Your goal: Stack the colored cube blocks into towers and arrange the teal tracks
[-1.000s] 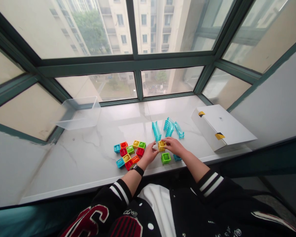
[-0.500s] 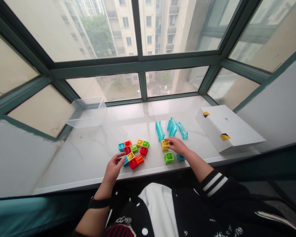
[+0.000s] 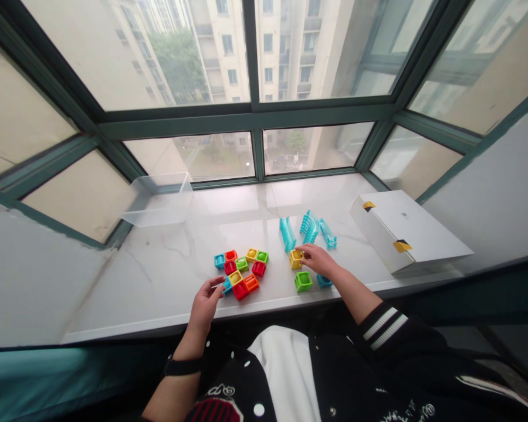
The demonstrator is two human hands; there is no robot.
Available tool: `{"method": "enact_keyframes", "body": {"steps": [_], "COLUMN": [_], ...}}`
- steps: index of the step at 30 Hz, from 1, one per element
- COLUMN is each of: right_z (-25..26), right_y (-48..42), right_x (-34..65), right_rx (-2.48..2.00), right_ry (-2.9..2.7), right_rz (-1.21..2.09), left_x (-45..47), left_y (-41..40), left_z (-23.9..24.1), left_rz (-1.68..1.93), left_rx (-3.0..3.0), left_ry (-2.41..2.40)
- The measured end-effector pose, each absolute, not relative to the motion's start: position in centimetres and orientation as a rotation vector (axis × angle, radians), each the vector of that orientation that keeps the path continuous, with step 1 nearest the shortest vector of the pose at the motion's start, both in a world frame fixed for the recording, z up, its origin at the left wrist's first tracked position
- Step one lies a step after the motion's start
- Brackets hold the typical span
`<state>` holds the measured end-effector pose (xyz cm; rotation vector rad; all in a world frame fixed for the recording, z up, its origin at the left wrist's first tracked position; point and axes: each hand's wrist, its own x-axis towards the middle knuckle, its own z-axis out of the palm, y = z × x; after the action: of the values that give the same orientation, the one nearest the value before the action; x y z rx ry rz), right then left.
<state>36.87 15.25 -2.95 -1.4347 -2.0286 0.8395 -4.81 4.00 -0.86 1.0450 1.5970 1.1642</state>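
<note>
Since the left hand (image 3: 205, 300) moved over, it pinches a blue block (image 3: 227, 285). The right hand (image 3: 318, 261) still pinches a yellow block (image 3: 295, 259).

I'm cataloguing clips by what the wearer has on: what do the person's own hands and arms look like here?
Both hands are ungloved. The left hand has a black band around its wrist. The right hand shows nothing at the wrist; its black sleeve ends in a cuff with two white stripes.
</note>
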Motion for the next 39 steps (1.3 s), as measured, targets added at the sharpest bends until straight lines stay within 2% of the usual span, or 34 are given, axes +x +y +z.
{"method": "enact_keyframes", "body": {"steps": [12, 18, 22, 29, 39], "right_z": [-3.2, -1.5, 1.5, 5.2, 2.9], "right_y": [15.4, 14.9, 13.9, 11.4, 9.7], "right_x": [37.1, 38.0, 38.5, 37.4, 38.3], "right_rx": [-1.421, -1.415, -1.418, -1.328, -1.402], "right_ry": [-2.054, -2.018, -1.959, -1.858, -1.726], "right_rz": [0.864, 0.868, 0.669, 0.407, 0.404], "left_x": [-5.7, -6.3, -6.4, -6.4, -6.3], "left_y": [3.9, 3.6, 3.8, 5.1, 5.3], "left_z": [-1.4, -1.9, -3.1, -5.3, -4.4], "left_rz": [1.175, 1.063, 0.914, 0.619, 0.521], "left_rx": [1.091, 1.571, 1.908, 2.069, 2.070], "left_ry": [1.622, 1.811, 1.858, 1.847, 1.864]}}
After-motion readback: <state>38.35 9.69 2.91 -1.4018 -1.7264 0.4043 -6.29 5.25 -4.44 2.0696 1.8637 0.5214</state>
